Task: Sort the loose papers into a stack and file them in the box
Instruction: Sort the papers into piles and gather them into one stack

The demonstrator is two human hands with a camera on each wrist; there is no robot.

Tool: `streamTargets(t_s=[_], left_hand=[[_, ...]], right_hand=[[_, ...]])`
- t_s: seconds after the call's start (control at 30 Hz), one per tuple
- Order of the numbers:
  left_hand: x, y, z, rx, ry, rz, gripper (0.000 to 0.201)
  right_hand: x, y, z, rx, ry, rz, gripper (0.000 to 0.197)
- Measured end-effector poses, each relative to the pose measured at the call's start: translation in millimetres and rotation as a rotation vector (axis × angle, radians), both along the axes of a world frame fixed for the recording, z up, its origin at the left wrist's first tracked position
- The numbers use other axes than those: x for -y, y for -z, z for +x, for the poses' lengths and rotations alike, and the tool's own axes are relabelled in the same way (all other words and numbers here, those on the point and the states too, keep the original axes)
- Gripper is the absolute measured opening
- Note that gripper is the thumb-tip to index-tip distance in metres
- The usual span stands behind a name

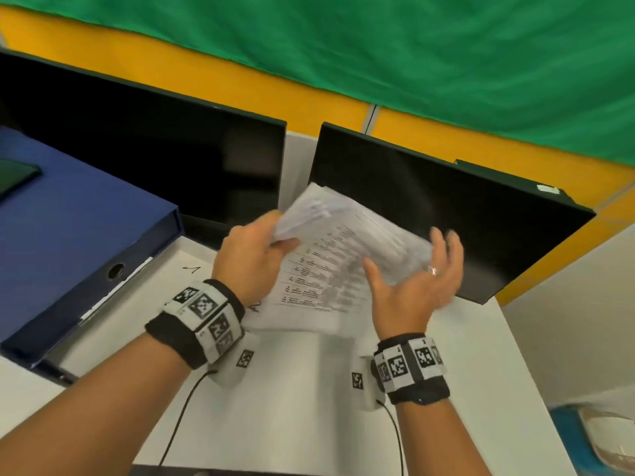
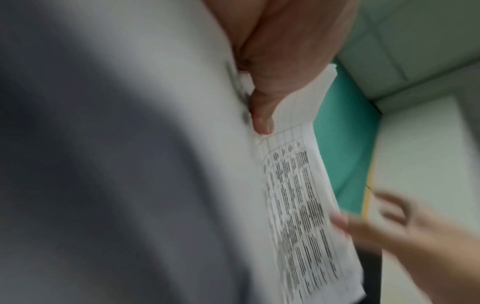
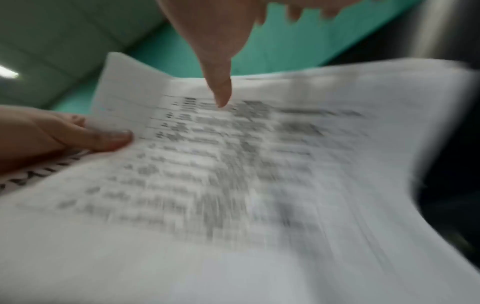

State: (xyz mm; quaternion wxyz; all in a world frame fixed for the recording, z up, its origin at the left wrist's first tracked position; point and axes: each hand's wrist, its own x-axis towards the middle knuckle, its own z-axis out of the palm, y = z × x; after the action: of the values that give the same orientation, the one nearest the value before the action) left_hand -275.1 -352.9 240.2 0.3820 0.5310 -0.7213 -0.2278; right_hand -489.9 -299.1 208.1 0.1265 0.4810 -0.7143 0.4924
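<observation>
A stack of printed papers (image 1: 330,269) is held tilted above the white desk (image 1: 292,407), in front of the monitors. My left hand (image 1: 254,255) pinches the stack's left edge, thumb on top; the left wrist view shows that thumb (image 2: 262,115) pressed on the sheets (image 2: 298,195). My right hand (image 1: 419,280) is spread at the stack's right edge, thumb over the page and fingers behind it, all blurred. In the right wrist view its thumb (image 3: 221,88) touches the top sheet (image 3: 233,185). The blue file box (image 1: 79,235) lies at the left, apart from both hands.
Two dark monitors (image 1: 154,142) (image 1: 429,207) stand close behind the papers. A dark green object (image 1: 13,173) lies on the blue box. A white sheet with handwriting (image 1: 178,269) lies beside the box. The desk ends at the right (image 1: 536,389).
</observation>
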Motion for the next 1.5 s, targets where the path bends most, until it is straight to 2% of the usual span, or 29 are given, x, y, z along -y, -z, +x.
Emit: streamTargets(t_s=[0.07, 0.1, 0.17, 0.23, 0.27, 0.33, 0.4, 0.5, 0.57, 0.63, 0.73, 0.8, 0.83, 0.9, 0.97, 1.03, 1.1, 1.2, 1.3, 1.4, 1.5], left_hand=[[3.1, 3.2, 11.1, -0.256, -0.054, 0.035, 0.016], [2.6, 2.8, 14.4, -0.385, -0.073, 0.057, 0.019], [1.1, 3.5, 16.0, -0.629, -0.1, 0.121, 0.027], [0.8, 7.2, 13.0, -0.827, -0.102, 0.179, 0.031], [0.5, 9.6, 10.8, -0.915, -0.091, 0.217, 0.033], [0.7, 16.9, 6.3, -1.077, -0.047, 0.292, 0.036], [0.2, 26.4, 1.9, -1.184, -0.005, 0.376, 0.038], [1.9, 45.3, -1.7, -1.203, -0.022, 0.489, 0.04], [4.2, 58.7, -2.2, -1.093, -0.134, 0.519, 0.045], [5.5, 65.7, -4.2, -0.922, -0.228, 0.492, 0.063], [6.6, 49.1, -9.5, -0.588, -0.29, 0.254, 0.098], [19.0, 30.5, -12.6, -0.456, -0.176, 0.101, 0.117], [29.5, 23.7, -14.2, -0.458, -0.066, 0.112, 0.125], [48.4, 18.0, -14.7, -0.576, 0.208, 0.268, 0.132], [57.5, 21.7, -14.1, -0.69, 0.471, 0.484, 0.114], [54.6, 27.2, -13.4, -0.714, 0.572, 0.65, 0.087], [51.0, 32.8, -14.1, -0.666, 0.467, 0.654, 0.067], [43.2, 29.9, -19.3, -0.624, 0.225, 0.501, 0.034], [25.3, 22.7, -23.9, -0.717, 0.102, 0.297, 0.027], [12.1, 33.3, -19.7, -0.785, 0.052, 0.235, 0.032], [6.6, 56.7, -9.0, -0.624, 0.063, 0.322, 0.037]], right_hand=[[-3.5, 23.6, -2.9, 0.225, 0.182, 0.076, 0.119], [-3.0, 31.7, -3.7, 0.418, 0.205, 0.115, 0.126], [1.5, 41.4, -3.5, 0.982, 0.062, 0.089, 0.129], [4.5, 40.8, -1.5, 1.483, -0.2, 0.018, 0.116], [5.8, 36.5, 0.2, 1.649, -0.339, -0.005, 0.102], [9.1, 25.6, 4.6, 1.775, -0.535, -0.073, 0.07], [9.8, 13.4, 5.8, 1.746, -0.587, -0.169, 0.054], [5.6, -4.7, 1.3, 1.569, -0.5, -0.265, 0.038], [-1.7, -16.8, -2.6, 1.453, -0.455, -0.266, 0.034], [-9.8, -27.2, -9.1, 1.357, -0.441, -0.263, 0.033], [-22.3, -33.8, -26.4, 1.212, -0.418, -0.28, 0.037], [-29.6, -34.1, -38.7, 1.103, -0.442, -0.255, 0.044], [-32.0, -33.3, -43.3, 1.055, -0.461, -0.226, 0.046], [-35.9, -31.7, -47.0, 1.0, -0.512, -0.161, 0.048], [-38.8, -29.1, -47.3, 0.976, -0.543, -0.093, 0.043], [-41.5, -25.3, -46.5, 0.948, -0.549, -0.02, 0.035], [-41.7, -20.8, -47.0, 0.919, -0.538, 0.021, 0.031], [-36.9, -18.8, -46.8, 0.867, -0.499, 0.031, 0.024], [-33.2, -18.6, -44.5, 0.767, -0.496, 0.005, 0.026], [-37.2, -6.0, -42.8, 0.677, -0.463, 0.038, 0.034], [-42.4, 16.1, -38.1, 0.673, -0.436, 0.132, 0.029]])
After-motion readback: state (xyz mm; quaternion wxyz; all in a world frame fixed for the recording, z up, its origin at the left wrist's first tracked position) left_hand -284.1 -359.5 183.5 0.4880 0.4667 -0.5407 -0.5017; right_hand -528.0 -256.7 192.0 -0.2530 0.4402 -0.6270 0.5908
